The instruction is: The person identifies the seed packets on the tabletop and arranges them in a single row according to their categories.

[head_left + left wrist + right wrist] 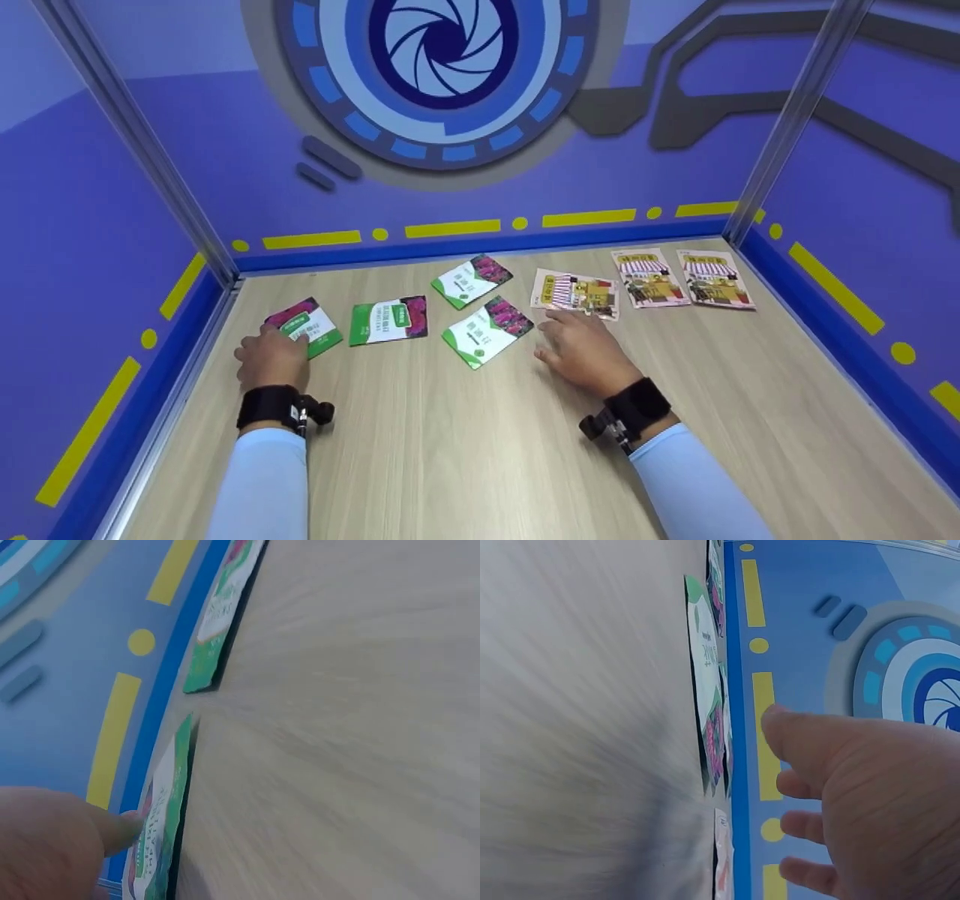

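Note:
At the left, my left hand [274, 356] lies over a green-and-white seed packet [321, 334] with printed pink flowers. Its thumb [120, 831] touches that packet's face in the left wrist view; the other fingers are mostly hidden. My right hand [589, 352] is held with loosely bent, spread fingers and nothing between them, as the right wrist view also shows. Its fingertips overlap the lower edge of a pale pink packet [576, 291] with a printed striped awning. Left of this hand lies a seed packet [487, 332] with purple-pink flowers.
Another flower seed packet [388, 321] lies right of the left hand, and one more [471, 280] lies farther back. Two awning-printed packets, one upright [649, 277] and one beside it [715, 278], lie at the back right. Blue panels [450, 202] wall the wooden table [450, 450].

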### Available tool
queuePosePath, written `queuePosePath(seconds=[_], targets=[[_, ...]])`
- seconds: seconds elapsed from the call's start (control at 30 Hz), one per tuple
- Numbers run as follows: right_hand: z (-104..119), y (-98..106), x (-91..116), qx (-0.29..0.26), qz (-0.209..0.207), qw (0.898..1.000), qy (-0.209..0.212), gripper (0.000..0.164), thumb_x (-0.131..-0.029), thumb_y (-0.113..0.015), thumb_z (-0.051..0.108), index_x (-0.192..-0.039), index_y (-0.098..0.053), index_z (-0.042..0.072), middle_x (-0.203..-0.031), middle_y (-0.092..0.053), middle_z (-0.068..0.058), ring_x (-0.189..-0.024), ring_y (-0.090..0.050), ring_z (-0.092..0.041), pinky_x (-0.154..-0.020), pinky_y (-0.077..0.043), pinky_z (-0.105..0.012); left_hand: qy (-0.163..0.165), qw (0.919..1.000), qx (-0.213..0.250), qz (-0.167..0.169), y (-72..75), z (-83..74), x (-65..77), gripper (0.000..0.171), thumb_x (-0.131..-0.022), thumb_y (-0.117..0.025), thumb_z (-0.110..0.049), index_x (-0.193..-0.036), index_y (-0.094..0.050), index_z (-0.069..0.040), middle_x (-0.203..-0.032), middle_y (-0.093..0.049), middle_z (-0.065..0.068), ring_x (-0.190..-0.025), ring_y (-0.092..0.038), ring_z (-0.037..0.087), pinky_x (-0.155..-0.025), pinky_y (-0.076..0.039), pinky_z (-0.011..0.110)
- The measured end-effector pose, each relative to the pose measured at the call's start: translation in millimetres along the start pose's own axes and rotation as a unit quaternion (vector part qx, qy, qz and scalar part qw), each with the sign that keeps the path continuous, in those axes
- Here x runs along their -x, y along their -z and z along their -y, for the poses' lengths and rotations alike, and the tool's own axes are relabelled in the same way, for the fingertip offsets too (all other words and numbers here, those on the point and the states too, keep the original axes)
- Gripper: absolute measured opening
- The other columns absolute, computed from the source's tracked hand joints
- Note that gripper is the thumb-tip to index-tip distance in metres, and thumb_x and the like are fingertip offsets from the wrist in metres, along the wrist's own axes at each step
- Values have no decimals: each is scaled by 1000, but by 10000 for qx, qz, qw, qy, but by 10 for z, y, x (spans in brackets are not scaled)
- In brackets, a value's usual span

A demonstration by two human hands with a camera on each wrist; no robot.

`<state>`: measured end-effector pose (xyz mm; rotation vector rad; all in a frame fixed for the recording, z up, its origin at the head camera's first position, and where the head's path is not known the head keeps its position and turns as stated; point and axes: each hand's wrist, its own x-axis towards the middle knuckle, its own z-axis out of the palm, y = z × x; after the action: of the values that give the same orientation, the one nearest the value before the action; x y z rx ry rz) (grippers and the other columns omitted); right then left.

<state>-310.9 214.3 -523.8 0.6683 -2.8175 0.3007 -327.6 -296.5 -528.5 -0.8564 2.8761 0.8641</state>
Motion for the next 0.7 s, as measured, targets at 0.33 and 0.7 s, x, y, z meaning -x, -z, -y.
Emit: queuePosePath(seconds=[0.33, 0.7], targets=[[-7, -82, 44, -308, 1008, 9930, -537, 52, -98, -73, 44, -136, -71, 10, -149, -62, -16, -138, -60, -38, -113, -51, -55, -2, 9998, -197, -67, -27, 15, -54, 89, -101, -66, -50, -158, -31, 9, -135, -48, 35, -118, -53, 53, -86, -51, 66], [-11, -101, 52, -264, 1226, 9911, -436, 46, -98, -74, 40, -131, -73, 8, -142, -67, -16, -132, -62, -38, -113, -51, -53, -183, 9993, -184, 261, 87, 63, -33, 69, -98, -69, -32, -148, -47, 11, -119, -64, 31, -105, -66, 45, -75, -55, 58]])
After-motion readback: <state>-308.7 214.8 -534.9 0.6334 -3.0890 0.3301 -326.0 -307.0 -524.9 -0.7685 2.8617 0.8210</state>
